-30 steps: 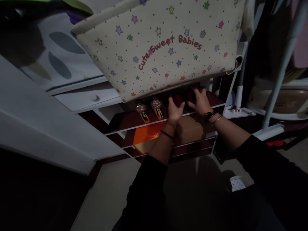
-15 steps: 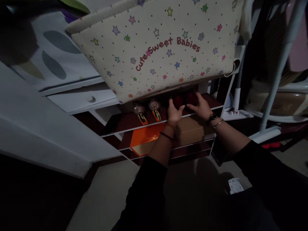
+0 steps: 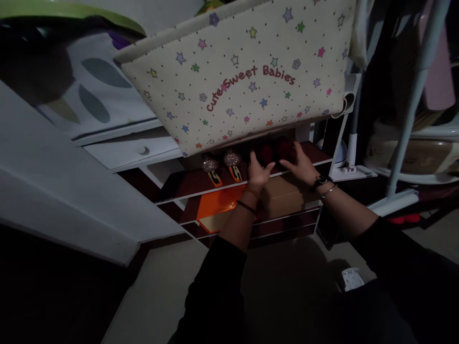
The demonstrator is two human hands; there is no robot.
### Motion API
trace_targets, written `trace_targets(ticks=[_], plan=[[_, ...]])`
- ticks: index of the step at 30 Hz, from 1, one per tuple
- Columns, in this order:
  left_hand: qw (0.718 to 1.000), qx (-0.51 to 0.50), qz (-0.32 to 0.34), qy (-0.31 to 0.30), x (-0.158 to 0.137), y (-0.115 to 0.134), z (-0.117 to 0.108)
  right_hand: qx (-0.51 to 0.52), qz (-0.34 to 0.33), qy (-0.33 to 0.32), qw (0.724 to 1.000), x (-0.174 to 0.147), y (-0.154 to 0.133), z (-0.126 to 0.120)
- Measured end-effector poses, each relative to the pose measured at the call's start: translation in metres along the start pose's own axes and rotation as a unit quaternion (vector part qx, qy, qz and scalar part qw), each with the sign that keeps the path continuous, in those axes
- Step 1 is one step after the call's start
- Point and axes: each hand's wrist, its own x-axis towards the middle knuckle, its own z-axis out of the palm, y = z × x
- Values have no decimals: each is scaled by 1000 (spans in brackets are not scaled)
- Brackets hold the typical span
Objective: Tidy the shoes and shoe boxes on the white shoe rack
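Red shoes [image 3: 274,150], left hand [image 3: 258,172], right hand [image 3: 301,165] flanking, fingers spread

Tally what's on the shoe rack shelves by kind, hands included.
Dark red shoes, at the left hand and right hand: 2
Glittery shoes with orange insoles: 2
Orange box: 1
Brown box: 1
Hands: 2
Total: 8

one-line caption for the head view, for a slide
Both hands, left hand and right hand, reach dark red shoes on a shelf under a star-print basket.
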Motion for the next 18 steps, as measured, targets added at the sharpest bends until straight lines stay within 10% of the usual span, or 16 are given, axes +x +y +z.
trace_targets(ticks=[8, 14, 18], plan=[[988, -31, 144, -54, -144, 6, -56, 71, 5, 51, 996, -110, -61, -15], [987, -95, -20, -128, -254, -48, -58, 217, 204, -70, 952, -208, -56, 52], [966, -141, -169, -138, -267, -91, -42, 343, 410, -57, 843, -234, -34, 92]])
